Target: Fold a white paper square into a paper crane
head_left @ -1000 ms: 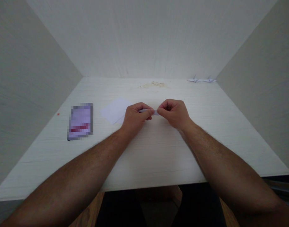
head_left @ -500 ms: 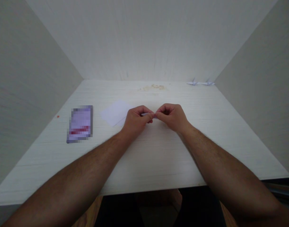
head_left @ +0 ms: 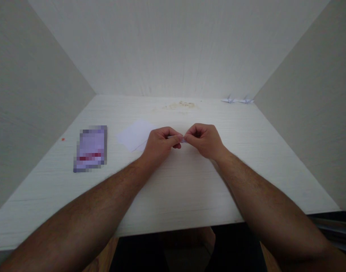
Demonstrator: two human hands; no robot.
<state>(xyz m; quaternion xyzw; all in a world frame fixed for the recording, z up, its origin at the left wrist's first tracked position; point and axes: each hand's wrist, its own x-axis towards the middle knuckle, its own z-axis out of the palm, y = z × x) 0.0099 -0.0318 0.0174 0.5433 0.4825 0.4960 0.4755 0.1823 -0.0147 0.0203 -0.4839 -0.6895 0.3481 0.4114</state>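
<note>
A small folded piece of white paper (head_left: 182,139) is pinched between my two hands over the middle of the table; the fingers hide most of it. My left hand (head_left: 164,141) grips its left part between thumb and fingertips. From the other side, my right hand (head_left: 204,139) pinches the right end, and the fingertips of both hands almost meet. Left of my left hand lie flat white sheets of paper (head_left: 136,134), partly covered by that hand. Two folded paper cranes (head_left: 229,100) stand against the back wall at the far right.
A flat purplish rectangular object, blurred out (head_left: 92,145), lies on the left of the white table (head_left: 178,196). Beyond it is a small red spot (head_left: 63,139). Pale brownish stains (head_left: 186,104) mark the back. Panels rise on the left, back and right.
The whole view has shifted slightly, so things appear a little further left. Both hands keep their pinch on the folded paper, with a slight shift of the right fingertips.
</note>
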